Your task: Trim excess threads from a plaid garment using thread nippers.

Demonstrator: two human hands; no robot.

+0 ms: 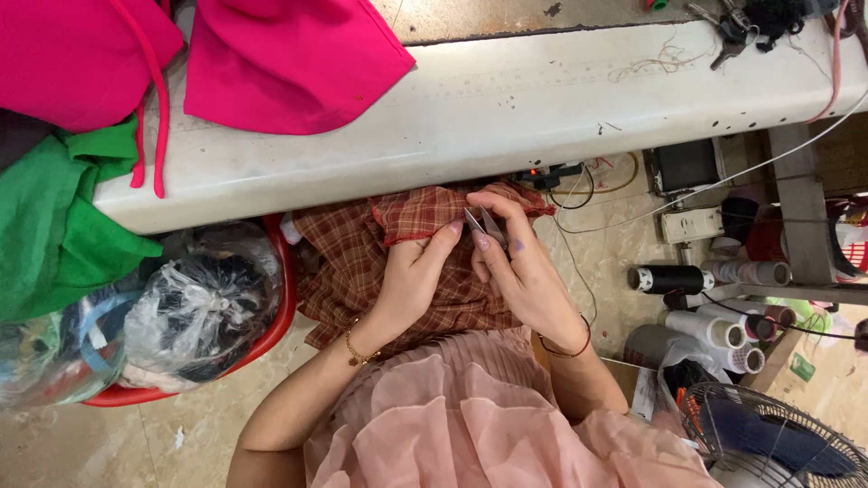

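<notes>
Plaid cloth in both hands.

1. One view only, a head-worn camera; no second view to share any of the scene with.
2. Looks steeply down over the person's lap, close to both hands at centre frame.
3. Faces the white table, which crosses the frame from 9 to 2 o'clock.
4. Floor level reached at the edges: red basin at 8 o'clock, fan guard at 5 o'clock.
</notes>
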